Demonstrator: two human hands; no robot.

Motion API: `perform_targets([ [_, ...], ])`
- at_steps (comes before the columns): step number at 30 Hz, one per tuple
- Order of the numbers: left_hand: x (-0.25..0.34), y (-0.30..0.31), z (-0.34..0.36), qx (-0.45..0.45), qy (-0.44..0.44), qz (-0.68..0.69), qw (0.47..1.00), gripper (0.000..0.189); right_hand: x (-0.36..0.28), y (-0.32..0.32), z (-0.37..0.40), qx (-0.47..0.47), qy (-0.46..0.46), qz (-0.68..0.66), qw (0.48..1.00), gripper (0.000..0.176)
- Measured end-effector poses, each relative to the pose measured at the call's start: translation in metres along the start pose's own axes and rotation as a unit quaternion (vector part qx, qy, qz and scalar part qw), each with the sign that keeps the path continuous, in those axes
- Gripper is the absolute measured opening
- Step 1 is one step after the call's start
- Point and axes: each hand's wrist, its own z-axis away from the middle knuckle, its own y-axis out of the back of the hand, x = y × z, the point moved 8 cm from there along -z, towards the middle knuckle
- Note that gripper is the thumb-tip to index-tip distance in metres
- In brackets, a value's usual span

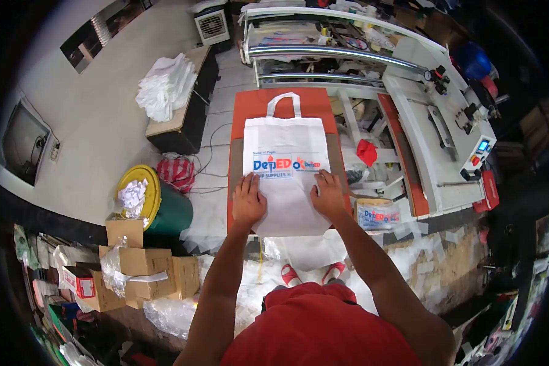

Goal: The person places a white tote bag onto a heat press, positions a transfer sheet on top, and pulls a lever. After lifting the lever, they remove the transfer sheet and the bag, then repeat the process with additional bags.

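Note:
A white tote bag (290,210) lies flat on an orange-red platen (247,105) in front of me, its handle loop pointing away. Blue and red lettering reading "DepED" is printed across its middle. My left hand (248,200) rests on the left side of the bag just below the print, fingers spread. On the right side, my right hand (327,194) lies with its fingers stretched over the fabric near the bag's edge. Neither hand grips anything. The bag's near edge reaches the platen's front edge.
A large press (421,131) with a lit control panel stands right of the platen. A stack of white bags (166,88) sits on a cabinet at left. A green bin (172,210) and cardboard boxes (145,268) are near left. A box of printed pieces (375,215) sits right.

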Motion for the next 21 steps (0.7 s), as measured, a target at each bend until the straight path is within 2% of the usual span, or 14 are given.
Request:
perform_targets([
  [8, 0.001, 0.002, -0.002, 0.003, -0.009, -0.011, 1.000, 0.054, 0.002, -0.002, -0.001, 0.012, 0.000, 0.005, 1.000, 0.038],
  [10, 0.002, 0.010, -0.001, 0.028, -0.015, 0.038, 0.999, 0.053, 0.000, 0.003, 0.001, 0.016, 0.001, -0.005, 1.000, 0.039],
  [11, 0.001, 0.015, 0.003, 0.027, -0.012, 0.037, 0.999, 0.053, -0.002, 0.021, 0.002, 0.052, -0.006, -0.025, 0.998, 0.036],
  [13, -0.012, 0.037, 0.013, 0.096, 0.029, 0.054, 0.993, 0.042, 0.006, 0.040, 0.008, 0.087, -0.010, -0.046, 0.995, 0.034],
  [14, -0.017, 0.039, 0.021, 0.097, 0.030, 0.053, 0.993, 0.042, 0.022, 0.047, 0.022, 0.105, -0.053, -0.052, 0.992, 0.030],
  [15, -0.034, 0.037, 0.035, 0.085, 0.103, 0.094, 0.987, 0.036, 0.036, 0.052, 0.037, 0.122, -0.097, -0.058, 0.986, 0.026],
  [16, -0.048, 0.034, 0.050, 0.073, 0.176, 0.135, 0.972, 0.030, 0.036, 0.055, 0.047, 0.120, -0.096, -0.059, 0.986, 0.026],
  [18, -0.048, 0.032, 0.066, 0.059, 0.187, 0.149, 0.969, 0.026, 0.058, 0.046, 0.071, 0.041, -0.267, -0.158, 0.950, 0.022],
  [21, -0.046, 0.031, 0.067, 0.044, 0.200, 0.179, 0.962, 0.021, 0.059, 0.036, 0.079, 0.065, -0.217, -0.141, 0.964, 0.023],
])
